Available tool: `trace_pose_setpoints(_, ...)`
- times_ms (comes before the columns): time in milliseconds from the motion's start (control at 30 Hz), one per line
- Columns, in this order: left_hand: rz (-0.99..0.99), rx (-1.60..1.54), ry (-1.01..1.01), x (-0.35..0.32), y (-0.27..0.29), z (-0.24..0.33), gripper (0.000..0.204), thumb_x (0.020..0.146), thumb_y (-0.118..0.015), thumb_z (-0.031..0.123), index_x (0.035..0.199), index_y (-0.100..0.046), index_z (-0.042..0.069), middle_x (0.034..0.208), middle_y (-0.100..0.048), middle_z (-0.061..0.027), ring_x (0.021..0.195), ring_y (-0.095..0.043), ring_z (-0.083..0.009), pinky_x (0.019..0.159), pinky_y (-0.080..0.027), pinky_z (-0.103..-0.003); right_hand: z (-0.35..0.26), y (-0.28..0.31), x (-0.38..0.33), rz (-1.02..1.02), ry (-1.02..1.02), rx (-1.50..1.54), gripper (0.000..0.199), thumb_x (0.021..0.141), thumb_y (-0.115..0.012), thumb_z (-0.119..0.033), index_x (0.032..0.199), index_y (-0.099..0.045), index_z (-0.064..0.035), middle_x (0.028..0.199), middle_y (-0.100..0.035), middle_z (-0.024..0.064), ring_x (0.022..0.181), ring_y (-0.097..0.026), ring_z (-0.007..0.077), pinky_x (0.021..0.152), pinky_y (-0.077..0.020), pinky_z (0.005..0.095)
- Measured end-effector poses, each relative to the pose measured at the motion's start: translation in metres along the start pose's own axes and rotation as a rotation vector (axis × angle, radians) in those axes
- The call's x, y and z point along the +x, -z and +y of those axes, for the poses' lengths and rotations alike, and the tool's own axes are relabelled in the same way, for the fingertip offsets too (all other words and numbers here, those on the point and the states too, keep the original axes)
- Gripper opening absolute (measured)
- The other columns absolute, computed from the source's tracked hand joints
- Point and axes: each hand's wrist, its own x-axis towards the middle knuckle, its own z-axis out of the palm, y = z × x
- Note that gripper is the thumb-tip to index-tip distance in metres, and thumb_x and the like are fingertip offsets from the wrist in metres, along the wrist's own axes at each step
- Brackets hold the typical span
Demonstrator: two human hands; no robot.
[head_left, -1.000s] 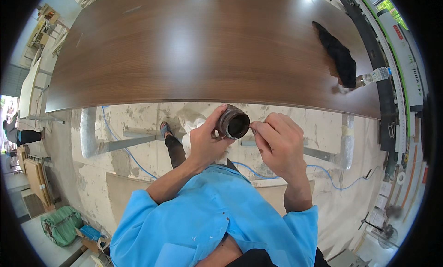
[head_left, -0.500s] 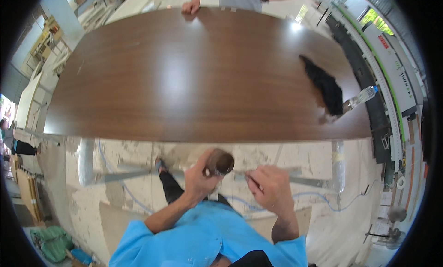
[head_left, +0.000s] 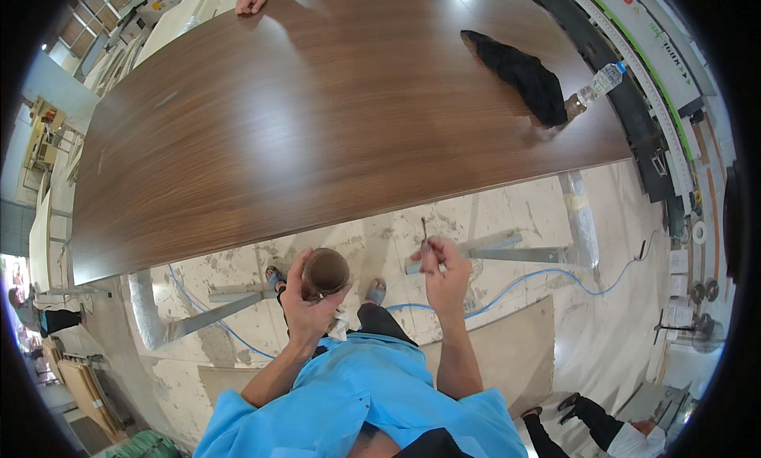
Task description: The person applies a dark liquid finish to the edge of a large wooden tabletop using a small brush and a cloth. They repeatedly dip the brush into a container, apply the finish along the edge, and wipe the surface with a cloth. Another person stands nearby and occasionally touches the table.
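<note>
My left hand [head_left: 307,309] is wrapped around a round, open-topped container [head_left: 326,269] with a brown inside, held in front of my body below the table edge. A crumpled white tissue or cloth [head_left: 339,328] shows just under that hand. Off to the right, my right hand [head_left: 445,274] pinches a thin, dark-tipped stick-like tool [head_left: 424,228], its tip pointing up toward the table. Whether it is a small brush I cannot tell. Ahead of both hands lies a large brown wood-grain tabletop [head_left: 317,141], touched by neither.
On the tabletop's right lie a black cloth [head_left: 519,74] and a clear plastic bottle [head_left: 598,85] with a blue cap. Another person's hand [head_left: 251,2] rests on the far edge. A blue hose [head_left: 539,276] and metal legs [head_left: 583,220] are below. Another person [head_left: 602,426] is at lower right.
The tool in my right hand has swung from pointing left at the container to pointing upward, and the hands are farther apart. The container has shifted left. My view has turned and tilted.
</note>
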Motion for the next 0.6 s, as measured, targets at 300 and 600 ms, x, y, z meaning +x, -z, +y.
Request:
trace_pose_setpoints(300, -0.042, 0.048, 0.071, -0.012, -0.002, -0.013, 0.078, 0.07, -0.08, -0.004, 0.138, -0.041, -0.001, 0.118, -0.063, -0.0145, 0.101, -0.065, -0.0183, 0.086, -0.054, -0.029, 0.066, -0.017, 0.021, 0.078, -0.082, -0.005, 0.012, 0.096, -0.059, -0.011, 0.1, -0.063, 0.0001, 0.074, -0.069, 0.0053, 0.06, -0.054, 0.0045, 0.054, -0.042, 0.0209)
trace_pose_setpoints(600, -0.067, 0.032, 0.116, -0.01, -0.009, -0.015, 0.079, 0.07, -0.08, -0.005, 0.138, -0.041, -0.002, 0.119, -0.062, -0.0148, 0.104, -0.064, -0.0189, 0.088, -0.054, -0.03, 0.077, -0.009, 0.034, 0.146, -0.088, 0.004, 0.012, 0.094, -0.06, -0.01, 0.1, -0.063, -0.0003, 0.072, -0.07, 0.0101, 0.065, -0.065, 0.0123, 0.058, -0.0486, 0.0257)
